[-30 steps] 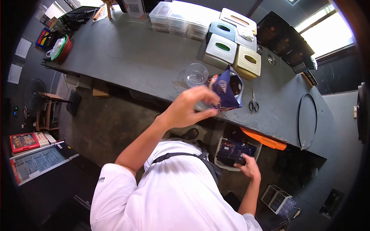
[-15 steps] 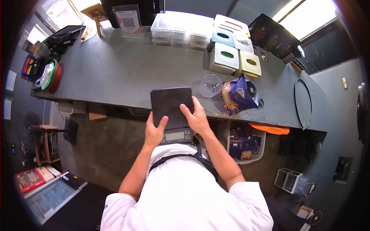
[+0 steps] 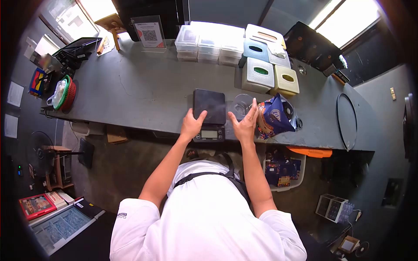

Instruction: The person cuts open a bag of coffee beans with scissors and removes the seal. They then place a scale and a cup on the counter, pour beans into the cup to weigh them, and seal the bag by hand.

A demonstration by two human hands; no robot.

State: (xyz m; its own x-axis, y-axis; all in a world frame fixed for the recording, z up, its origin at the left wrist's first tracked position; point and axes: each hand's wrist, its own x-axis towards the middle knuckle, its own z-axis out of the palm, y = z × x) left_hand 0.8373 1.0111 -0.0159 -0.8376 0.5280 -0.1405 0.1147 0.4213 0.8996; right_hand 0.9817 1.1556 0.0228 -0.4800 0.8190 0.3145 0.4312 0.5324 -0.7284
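Near edge of the surface, middle stretch: a black digital scale sitting flat, display end flush with the near lip. Left hand resting on the scale's near-left corner, fingers loosely curled, thumb on the platform, not truly clamped around anything. Right hand lifted just off the scale's right side, fingers spread wide and holding nothing, close to a clear glass and a blue foil bag standing just beyond it.

To seat the scale well, probably best to nudge it a little farther in from the near lip, squared to the edge, with pressure kept on the body rather than the weighing platform. Glass standing just beside the scale's right edge, so any sideways slide likely wants care.

Open room lying mostly to the left and toward the middle, bare grey top as far as the stacked baskets at the left end. Far edge crowded: clear lidded tubs, tissue boxes, a sign stand. Right end narrower, with a black hoop lying there.
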